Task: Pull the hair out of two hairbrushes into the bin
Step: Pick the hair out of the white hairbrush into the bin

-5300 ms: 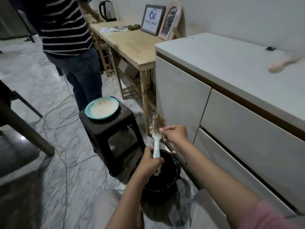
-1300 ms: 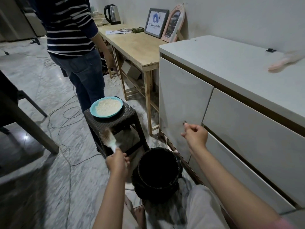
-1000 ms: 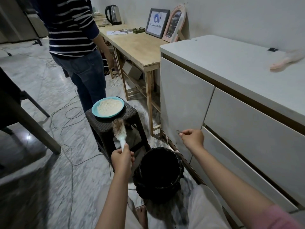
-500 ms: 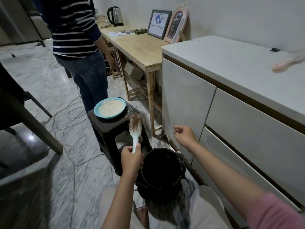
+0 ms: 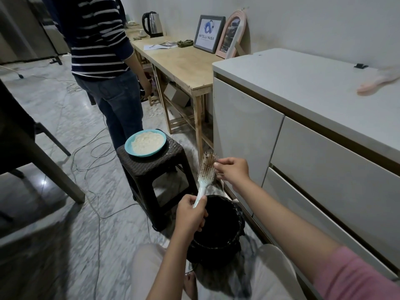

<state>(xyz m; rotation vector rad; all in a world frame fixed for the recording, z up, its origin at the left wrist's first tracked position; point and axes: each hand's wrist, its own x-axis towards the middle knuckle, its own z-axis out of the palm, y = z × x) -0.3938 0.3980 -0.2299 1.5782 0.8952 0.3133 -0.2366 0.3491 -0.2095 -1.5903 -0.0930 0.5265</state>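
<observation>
My left hand (image 5: 190,215) grips the pale blue handle of a hairbrush (image 5: 205,172), held upright above the black bin (image 5: 236,241). Brown hair is tangled in its bristles. My right hand (image 5: 233,171) is at the brush head, fingertips pinched on the hair near the top right of the bristles. The bin, lined with a black bag, stands on the floor between my knees and the white cabinet. A second, pink hairbrush (image 5: 378,81) lies blurred on the cabinet top at the far right.
A dark stool (image 5: 155,167) carrying a blue plate of rice (image 5: 145,143) stands left of the bin. A person in a striped top (image 5: 101,50) stands behind it. A wooden table (image 5: 179,63) adjoins the white cabinet (image 5: 303,135). Cables (image 5: 91,152) trail across the marble floor.
My left hand brought the brush from the left side to above the bin. My right hand came down from the cabinet front and closed its fingertips on the hair in the bristles.
</observation>
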